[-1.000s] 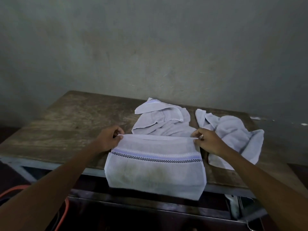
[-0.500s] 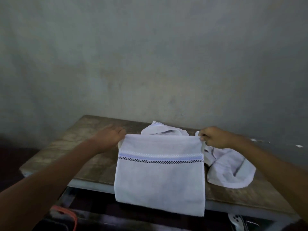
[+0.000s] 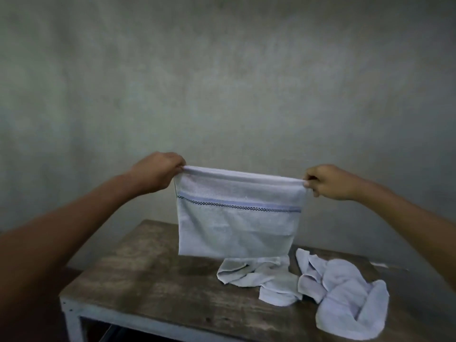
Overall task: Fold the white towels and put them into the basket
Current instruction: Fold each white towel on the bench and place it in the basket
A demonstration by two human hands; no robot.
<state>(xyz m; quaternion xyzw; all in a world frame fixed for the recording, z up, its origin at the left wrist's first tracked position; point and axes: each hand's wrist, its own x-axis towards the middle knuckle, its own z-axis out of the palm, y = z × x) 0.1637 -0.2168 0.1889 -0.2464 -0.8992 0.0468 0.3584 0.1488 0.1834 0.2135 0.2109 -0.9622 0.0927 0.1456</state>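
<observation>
Left hand [image 3: 158, 172] and right hand [image 3: 328, 182] pinch one doubled towel [image 3: 237, 225] above the table [image 3: 148, 280] — two crumpled towels [image 3: 345, 299] on it left to fold, basket unseen.

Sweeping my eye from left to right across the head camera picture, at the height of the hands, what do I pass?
Left hand → striped white towel, held up by its top edge → right hand. The crumpled towels on the table below overlap these, so they are left out.
</observation>
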